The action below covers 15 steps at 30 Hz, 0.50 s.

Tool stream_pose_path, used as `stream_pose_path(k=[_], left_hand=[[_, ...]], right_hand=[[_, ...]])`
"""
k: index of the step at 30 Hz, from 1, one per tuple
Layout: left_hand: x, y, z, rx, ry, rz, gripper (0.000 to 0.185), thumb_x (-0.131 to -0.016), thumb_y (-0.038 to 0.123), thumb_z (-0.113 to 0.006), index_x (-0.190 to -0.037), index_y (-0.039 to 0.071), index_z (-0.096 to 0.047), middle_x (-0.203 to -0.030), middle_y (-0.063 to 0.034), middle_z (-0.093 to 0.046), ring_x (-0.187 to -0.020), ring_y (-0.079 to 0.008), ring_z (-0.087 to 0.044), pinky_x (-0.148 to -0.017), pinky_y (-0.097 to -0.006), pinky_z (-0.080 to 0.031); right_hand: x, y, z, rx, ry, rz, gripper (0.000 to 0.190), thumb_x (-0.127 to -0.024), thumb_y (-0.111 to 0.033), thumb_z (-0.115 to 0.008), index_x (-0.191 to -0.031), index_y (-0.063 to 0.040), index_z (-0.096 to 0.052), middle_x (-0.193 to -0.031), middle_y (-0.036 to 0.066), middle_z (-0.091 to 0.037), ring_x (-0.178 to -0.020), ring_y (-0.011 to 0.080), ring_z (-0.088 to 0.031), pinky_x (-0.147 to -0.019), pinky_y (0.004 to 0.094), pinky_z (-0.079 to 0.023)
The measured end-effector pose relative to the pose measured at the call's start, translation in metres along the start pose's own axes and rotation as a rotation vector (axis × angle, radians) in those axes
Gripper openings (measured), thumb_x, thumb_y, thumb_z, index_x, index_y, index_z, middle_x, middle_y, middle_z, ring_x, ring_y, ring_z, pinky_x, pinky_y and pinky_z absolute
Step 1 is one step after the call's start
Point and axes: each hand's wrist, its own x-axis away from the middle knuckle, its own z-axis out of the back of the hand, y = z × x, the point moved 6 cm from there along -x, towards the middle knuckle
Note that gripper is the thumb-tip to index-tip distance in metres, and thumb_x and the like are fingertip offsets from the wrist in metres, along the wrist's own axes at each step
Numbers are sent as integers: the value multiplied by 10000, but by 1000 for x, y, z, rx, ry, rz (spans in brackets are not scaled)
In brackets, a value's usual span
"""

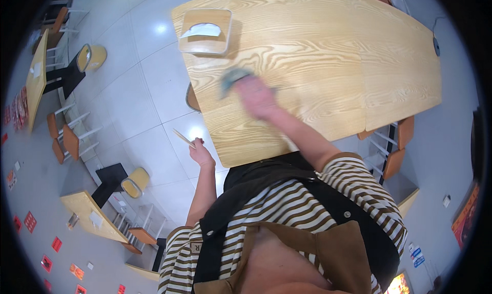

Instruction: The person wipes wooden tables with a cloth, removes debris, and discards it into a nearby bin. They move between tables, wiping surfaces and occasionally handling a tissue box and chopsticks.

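Note:
My right hand (255, 96) presses a grey-green cloth (231, 78) onto the top of a light wood-grain table (323, 71). Both hand and cloth are blurred, and part of the cloth is hidden under the fingers. Beyond the left edge of the table, my left hand (201, 153) grips thin wooden sticks, apparently chopsticks (183, 138), above the tiled floor. A square tissue box (207, 47) with a wooden lid stands at the table's far left corner, a white tissue (203, 30) sticking out of its slot.
A stool seat (193, 98) shows partly under the table's left edge. Brown-seated chairs (394, 163) stand along its right side. Farther left are other tables (92, 213), chairs (71, 140) and yellow bins (135, 182) on the tiles (130, 140).

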Motion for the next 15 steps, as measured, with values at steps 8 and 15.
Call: stream_pose_path(k=[8,15], left_hand=[[-14,244,-121,-30,-81,-535,508,-751,246,-737,-1138,-36,-567,-1042,-139,-604,-956,-228,-581,-844,-344,-456],[-35,309,-189,-385,-15,-473,636,-653,274,-781,-1192,18,-563,-1107,-150,-624,-1005,-277,-616,-859,-360,-477]], right_hand=[[68,298,110,571,300,-790,567,-895,-353,-445,-1408,-123,-374,-1478,140,-335,-1354,358,-297,-1095,499,-239],[-28,319,128,502,366,-621,576,-880,-387,-461,-1374,-95,-413,-1461,168,-350,-1325,421,-322,-1066,526,-271]])
